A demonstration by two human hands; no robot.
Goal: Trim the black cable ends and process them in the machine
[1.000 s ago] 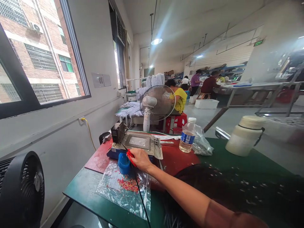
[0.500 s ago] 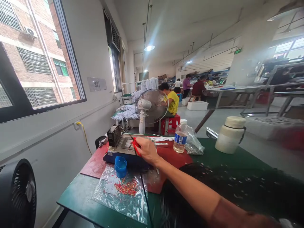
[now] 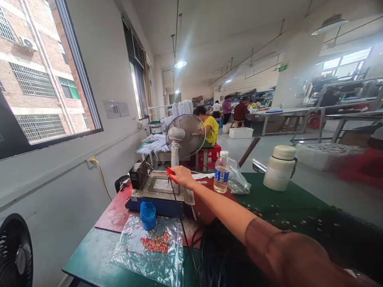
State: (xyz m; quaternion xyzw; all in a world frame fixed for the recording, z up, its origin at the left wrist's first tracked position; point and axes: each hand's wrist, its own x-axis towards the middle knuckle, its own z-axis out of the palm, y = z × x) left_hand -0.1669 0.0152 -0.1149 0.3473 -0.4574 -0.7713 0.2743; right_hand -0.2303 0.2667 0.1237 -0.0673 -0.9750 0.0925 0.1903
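Observation:
My right hand (image 3: 181, 176) reaches far forward and is closed round a red-handled tool (image 3: 171, 174). Its dark tip points down over the rectangular well of a blue-sided metal machine (image 3: 155, 206); whether it touches the surface I cannot tell. A dark thin strand or cord (image 3: 183, 227) runs from near the hand toward the bottom of the view. In front of the machine, a blue cup (image 3: 147, 217) stands on a clear plastic bag (image 3: 143, 269). Small red and yellow pieces (image 3: 156, 241) lie heaped there. My left hand is out of view.
A small black fan (image 3: 140, 175) sits at the machine's left; a white fan (image 3: 176, 137) stands behind. To the right are a water bottle (image 3: 222, 173), a plastic bag (image 3: 237, 179) and a cream flask (image 3: 279, 168). Dark strands blur the lower right. Several people work farther back.
My right hand has moved a little forward with the red-handled tool, and its tip now points down over the well. The camera view has shifted slightly right.

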